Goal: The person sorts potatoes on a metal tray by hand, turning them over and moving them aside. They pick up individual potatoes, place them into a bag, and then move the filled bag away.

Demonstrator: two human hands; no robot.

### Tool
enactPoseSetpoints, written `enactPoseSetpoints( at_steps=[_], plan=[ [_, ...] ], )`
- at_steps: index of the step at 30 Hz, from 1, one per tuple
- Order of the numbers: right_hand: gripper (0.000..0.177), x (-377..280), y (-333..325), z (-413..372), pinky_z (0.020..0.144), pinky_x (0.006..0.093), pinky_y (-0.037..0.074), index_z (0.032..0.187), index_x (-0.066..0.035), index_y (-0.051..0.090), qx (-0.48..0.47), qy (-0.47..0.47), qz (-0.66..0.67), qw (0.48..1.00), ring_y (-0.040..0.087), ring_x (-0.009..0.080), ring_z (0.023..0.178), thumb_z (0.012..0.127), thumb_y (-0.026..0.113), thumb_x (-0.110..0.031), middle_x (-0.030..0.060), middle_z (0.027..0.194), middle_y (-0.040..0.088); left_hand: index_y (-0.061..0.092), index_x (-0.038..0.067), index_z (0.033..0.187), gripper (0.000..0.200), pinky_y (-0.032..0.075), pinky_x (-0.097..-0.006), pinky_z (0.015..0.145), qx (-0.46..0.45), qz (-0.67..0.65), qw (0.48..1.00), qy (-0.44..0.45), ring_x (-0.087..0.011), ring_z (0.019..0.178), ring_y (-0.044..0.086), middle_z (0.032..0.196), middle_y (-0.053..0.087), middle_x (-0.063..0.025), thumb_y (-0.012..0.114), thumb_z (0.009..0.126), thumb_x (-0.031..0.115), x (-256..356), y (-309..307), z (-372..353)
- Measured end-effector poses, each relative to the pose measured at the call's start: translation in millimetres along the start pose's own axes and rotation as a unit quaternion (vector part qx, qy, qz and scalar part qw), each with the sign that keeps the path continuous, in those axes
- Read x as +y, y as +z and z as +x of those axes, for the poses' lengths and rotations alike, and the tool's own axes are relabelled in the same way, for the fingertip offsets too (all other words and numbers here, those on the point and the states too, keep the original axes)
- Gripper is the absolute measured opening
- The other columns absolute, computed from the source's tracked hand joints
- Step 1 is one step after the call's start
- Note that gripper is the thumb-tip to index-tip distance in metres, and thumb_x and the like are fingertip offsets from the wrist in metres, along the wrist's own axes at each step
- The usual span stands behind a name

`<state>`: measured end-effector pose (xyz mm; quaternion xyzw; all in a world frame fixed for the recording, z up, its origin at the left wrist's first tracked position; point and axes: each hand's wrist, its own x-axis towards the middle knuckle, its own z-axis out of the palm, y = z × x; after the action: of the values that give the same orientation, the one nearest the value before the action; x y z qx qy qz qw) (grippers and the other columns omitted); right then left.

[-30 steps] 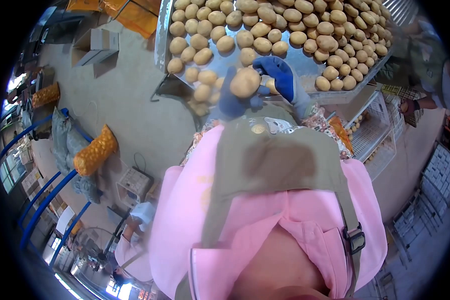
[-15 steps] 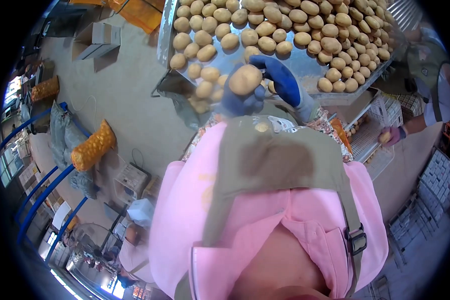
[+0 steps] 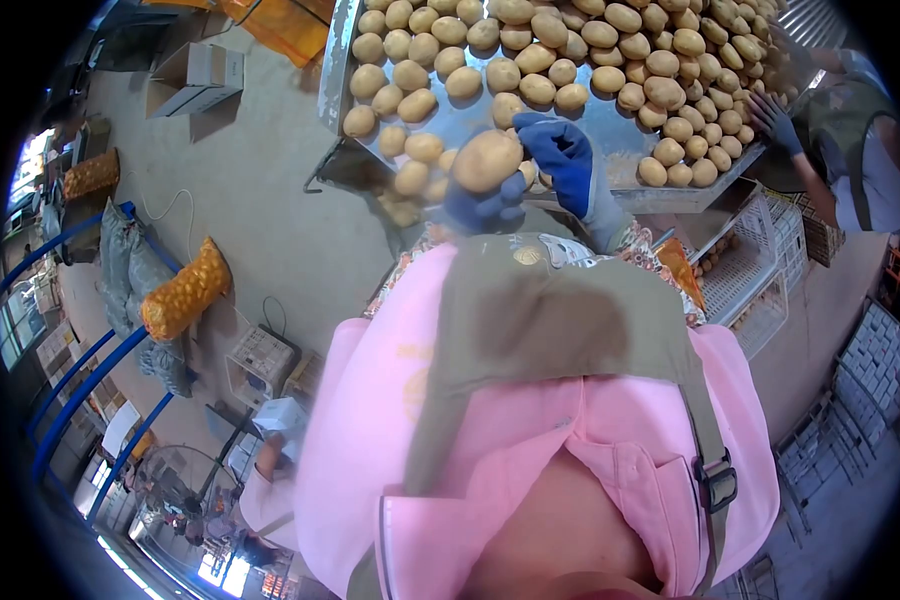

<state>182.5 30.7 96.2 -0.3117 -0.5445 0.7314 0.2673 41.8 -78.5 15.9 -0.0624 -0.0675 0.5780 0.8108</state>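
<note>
My left hand [image 3: 480, 208], in a blue glove and blurred, is closed around the underside of a large tan potato [image 3: 488, 161]. It holds the potato just above the near edge of the metal sorting table [image 3: 610, 150]. Beside it on the right, my right hand [image 3: 562, 160], also blue-gloved, has bent fingers set apart. I see nothing between them. Its fingertips are close to the held potato. Many loose potatoes [image 3: 660, 62] lie on the table beyond both hands, and a few [image 3: 410, 178] sit near its left corner.
At right, a co-worker's gloved hand [image 3: 773, 120] rests by the potatoes at the table edge. White plastic crates [image 3: 760, 250] stand below. On the left are a filled orange net sack [image 3: 185, 290], blue rails [image 3: 90, 375] and an open carton [image 3: 195, 80].
My right hand's fingers have bent inward from a more stretched pose. The potato in my left hand has turned slightly. The co-worker's hand has moved from the crate up to the table.
</note>
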Motion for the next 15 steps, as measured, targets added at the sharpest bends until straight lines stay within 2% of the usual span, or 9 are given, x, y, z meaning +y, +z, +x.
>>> enactPoseSetpoints(
  at_steps=[4, 6, 7, 9, 10, 11, 13, 14, 15],
  plan=[
    [0.018, -5, -11, 4, 0.097, 0.0303, 0.043, 0.107, 0.001, 0.062, 0.015, 0.013, 0.029, 0.999, 0.057, 0.0145, 0.108, 0.093, 0.058, -0.01, 0.0108, 0.12, 0.061, 0.042, 0.014, 0.133, 0.038, 0.043, -0.0296, 0.059, 0.027, 0.06, 0.998, -0.005, -0.0081, 0.076, 0.053, 0.085, 0.054, 0.0008, 0.048, 0.097, 0.022, -1, 7, 9],
    [0.019, -12, -16, 12, 0.097, 0.0303, 0.043, 0.108, 0.002, 0.062, 0.098, -0.138, -0.13, 0.977, 0.057, 0.0145, 0.109, 0.094, 0.059, -0.01, 0.0111, 0.12, 0.061, 0.045, 0.012, 0.129, 0.036, 0.042, -0.0291, 0.055, 0.008, 0.274, 0.962, 0.016, -0.0069, 0.074, 0.053, 0.082, 0.054, 0.0037, 0.053, 0.095, 0.024, 2, 12, 14],
    [0.019, -13, -14, 10, 0.097, 0.0303, 0.043, 0.108, 0.002, 0.062, 0.097, -0.139, -0.131, 0.977, 0.057, 0.0145, 0.109, 0.094, 0.059, -0.01, 0.0111, 0.12, 0.061, 0.045, 0.012, 0.129, 0.036, 0.042, -0.0291, 0.055, 0.007, 0.275, 0.961, 0.016, -0.0069, 0.074, 0.053, 0.082, 0.054, 0.0037, 0.053, 0.095, 0.024, 1, 15, 14],
    [0.023, -18, -6, 1, 0.092, 0.0313, 0.046, 0.112, 0.0, 0.062, 0.031, 0.024, -0.031, 0.999, 0.057, 0.0155, 0.106, 0.092, 0.06, -0.011, 0.0061, 0.11, 0.064, 0.047, 0.01, 0.127, 0.039, 0.043, -0.0311, 0.055, 0.221, 0.302, 0.925, 0.063, -0.0075, 0.071, 0.053, 0.082, 0.054, 0.0029, 0.058, 0.093, 0.024, -6, 26, 9],
    [0.026, -3, -16, -2, 0.093, 0.0301, 0.046, 0.116, 0.001, 0.06, -0.031, 0.01, -0.095, 0.995, 0.057, 0.0156, 0.106, 0.093, 0.059, -0.013, 0.0068, 0.11, 0.064, 0.047, 0.01, 0.127, 0.039, 0.043, -0.0311, 0.055, 0.222, 0.301, 0.925, 0.06, -0.0075, 0.071, 0.053, 0.082, 0.054, 0.0029, 0.058, 0.093, 0.024, -6, 31, 7],
    [0.026, -2, -20, 2, 0.093, 0.0301, 0.046, 0.116, 0.001, 0.06, -0.03, 0.011, -0.095, 0.995, 0.057, 0.0156, 0.106, 0.093, 0.059, -0.013, 0.0068, 0.11, 0.064, 0.047, 0.007, 0.127, 0.04, 0.045, -0.03, 0.056, 0.201, 0.24, 0.949, 0.032, -0.0081, 0.071, 0.054, 0.083, 0.056, 0.0017, 0.058, 0.092, 0.024, -4, 51, 11],
    [0.027, -1, -25, 11, 0.093, 0.0293, 0.045, 0.116, 0.0, 0.061, 0.1, -0.038, -0.035, 0.994, 0.058, 0.0145, 0.105, 0.093, 0.06, -0.015, 0.0067, 0.111, 0.063, 0.046, 0.004, 0.128, 0.043, 0.046, -0.0288, 0.056, 0.176, 0.175, 0.969, 0.008, -0.0086, 0.072, 0.055, 0.084, 0.057, 0.0005, 0.059, 0.092, 0.023, -4, 60, 15],
    [0.027, -2, -22, 9, 0.093, 0.0293, 0.045, 0.116, 0.0, 0.061, 0.097, -0.038, -0.036, 0.994, 0.058, 0.0145, 0.105, 0.093, 0.06, -0.015, 0.0067, 0.111, 0.063, 0.048, 0.005, 0.125, 0.04, 0.045, -0.0279, 0.056, 0.151, 0.181, 0.972, -0.006, -0.0096, 0.07, 0.055, 0.085, 0.058, -0.0006, 0.06, 0.092, 0.024, -2, 56, 16],
    [0.027, -5, -14, 3, 0.092, 0.029, 0.046, 0.116, 0.0, 0.061, 0.056, 0.039, -0.046, 0.997, 0.057, 0.0138, 0.105, 0.094, 0.059, -0.016, 0.0067, 0.111, 0.063, 0.051, 0.005, 0.122, 0.038, 0.045, -0.027, 0.055, 0.125, 0.19, 0.974, -0.021, -0.0107, 0.069, 0.056, 0.086, 0.06, -0.0017, 0.06, 0.091, 0.025, 1, 51, 17]
  ],
)
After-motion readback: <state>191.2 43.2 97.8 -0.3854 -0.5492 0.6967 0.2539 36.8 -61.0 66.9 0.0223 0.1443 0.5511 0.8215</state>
